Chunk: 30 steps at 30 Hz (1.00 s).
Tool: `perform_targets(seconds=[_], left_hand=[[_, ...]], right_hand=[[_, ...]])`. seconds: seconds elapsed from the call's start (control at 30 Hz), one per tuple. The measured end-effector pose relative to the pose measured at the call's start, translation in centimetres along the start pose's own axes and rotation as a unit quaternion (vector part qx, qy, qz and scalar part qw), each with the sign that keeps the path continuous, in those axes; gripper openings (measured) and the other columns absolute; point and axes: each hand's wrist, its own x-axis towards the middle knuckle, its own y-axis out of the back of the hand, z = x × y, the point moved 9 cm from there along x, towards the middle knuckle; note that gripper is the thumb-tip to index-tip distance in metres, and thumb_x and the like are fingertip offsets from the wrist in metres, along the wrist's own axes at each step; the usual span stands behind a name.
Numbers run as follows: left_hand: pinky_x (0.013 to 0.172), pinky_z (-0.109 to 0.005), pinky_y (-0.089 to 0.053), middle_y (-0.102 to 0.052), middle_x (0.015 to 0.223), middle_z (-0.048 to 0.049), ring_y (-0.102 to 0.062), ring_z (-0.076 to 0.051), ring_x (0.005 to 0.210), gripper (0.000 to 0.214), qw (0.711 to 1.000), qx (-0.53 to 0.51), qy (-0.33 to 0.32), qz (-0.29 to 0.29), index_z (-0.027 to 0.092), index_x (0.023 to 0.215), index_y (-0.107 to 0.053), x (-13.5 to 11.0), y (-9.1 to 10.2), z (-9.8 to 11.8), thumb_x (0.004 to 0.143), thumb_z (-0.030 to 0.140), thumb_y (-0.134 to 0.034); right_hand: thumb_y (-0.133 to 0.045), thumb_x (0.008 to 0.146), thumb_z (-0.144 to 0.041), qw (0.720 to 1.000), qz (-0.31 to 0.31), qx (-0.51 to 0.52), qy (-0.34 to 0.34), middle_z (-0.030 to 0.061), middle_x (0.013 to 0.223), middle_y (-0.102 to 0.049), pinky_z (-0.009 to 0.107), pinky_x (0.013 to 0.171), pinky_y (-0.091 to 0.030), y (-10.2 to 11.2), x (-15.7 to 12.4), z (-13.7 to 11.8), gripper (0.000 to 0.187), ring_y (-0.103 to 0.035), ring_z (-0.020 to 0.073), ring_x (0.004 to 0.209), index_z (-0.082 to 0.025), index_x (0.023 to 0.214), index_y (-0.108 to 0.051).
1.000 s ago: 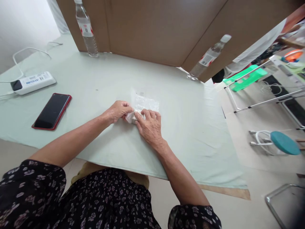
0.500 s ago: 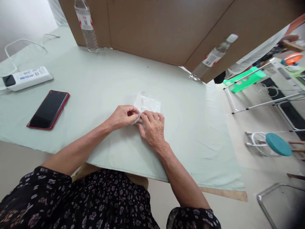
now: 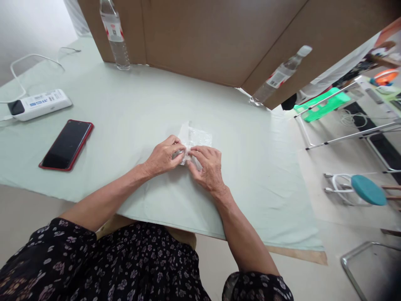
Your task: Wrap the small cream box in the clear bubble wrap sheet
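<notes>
Plastic wrap [image 3: 202,137] lies on the table [image 3: 250,175], to the right of the phone [image 3: 66,145]. The left hand [image 3: 164,156], nearer the phone, pinches its crumpled edge; the right hand [image 3: 208,167], farther from the phone, touches it with bent fingers, grip unclear.

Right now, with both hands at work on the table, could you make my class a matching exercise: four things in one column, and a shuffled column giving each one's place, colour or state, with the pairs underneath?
Things
1. Clear plastic wrap
2. Phone
3. Round stool seat
4. Cardboard panel

Descriptions
A. Teal, off to the right of the table
B. Red-edged, lying with its dark screen up
C. Brown, standing upright
D. Touched by the left hand and right hand

Pairs
1-D, 2-B, 3-A, 4-C
</notes>
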Motion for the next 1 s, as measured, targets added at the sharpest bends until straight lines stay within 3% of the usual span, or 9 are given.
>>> perform_targets(seconds=[0.2,0.47,0.7,0.87,1.0], left_hand=[[0.059,-0.022,-0.047,-0.061,0.100,-0.0074,-0.056,-0.009,0.068,0.018,1.000,-0.009,0.010,-0.001,0.015,0.099,-0.072,-0.2,-0.1,-0.2,0.089,0.019,-0.056],[0.061,-0.022,-0.047,-0.062,0.101,-0.0064,-0.055,-0.009,0.066,0.018,0.999,-0.037,0.037,-0.013,0.017,0.097,-0.073,-0.1,-0.2,-0.8,0.090,0.022,-0.058],[0.062,-0.022,-0.048,-0.063,0.097,-0.0062,-0.056,-0.010,0.069,0.019,0.998,-0.047,0.041,-0.008,0.016,0.094,-0.074,0.0,-0.2,-1.1,0.090,0.024,-0.058],[0.063,-0.022,-0.048,-0.062,0.097,-0.0072,-0.059,-0.012,0.077,0.019,0.999,-0.021,0.026,0.011,0.016,0.095,-0.074,-0.1,0.0,-0.6,0.090,0.021,-0.055],[0.062,-0.023,-0.047,-0.063,0.099,-0.0079,-0.059,-0.013,0.078,0.018,1.000,-0.007,0.019,0.017,0.016,0.094,-0.074,-0.1,0.1,-0.3,0.090,0.021,-0.057]], right_hand=[[-0.059,0.095,-0.035,0.999,0.016,-0.018,-0.038,0.0069,0.114,-0.075,0.042,0.101,-0.038,0.4,-0.1,2.1,0.020,-0.065,0.0248,0.111,-0.022,0.105,-0.071],[-0.054,0.098,-0.042,0.985,-0.076,-0.060,-0.146,0.0131,0.126,-0.069,0.042,0.095,-0.042,-1.1,-0.8,5.4,0.032,-0.062,0.0290,0.115,-0.018,0.115,-0.069],[-0.043,0.101,-0.049,0.975,-0.084,-0.043,-0.203,0.0140,0.122,-0.069,0.044,0.094,-0.043,-1.1,-1.3,6.9,0.043,-0.064,0.0281,0.105,-0.018,0.123,-0.063],[-0.047,0.098,-0.046,0.958,-0.105,-0.060,-0.260,0.0145,0.118,-0.071,0.046,0.095,-0.043,-0.6,-1.5,8.4,0.042,-0.066,0.0287,0.100,-0.016,0.122,-0.064],[-0.051,0.095,-0.047,0.946,-0.132,-0.033,-0.294,0.0096,0.101,-0.074,0.045,0.092,-0.044,-0.5,-1.5,8.9,0.042,-0.067,0.0276,0.093,-0.016,0.120,-0.065]])
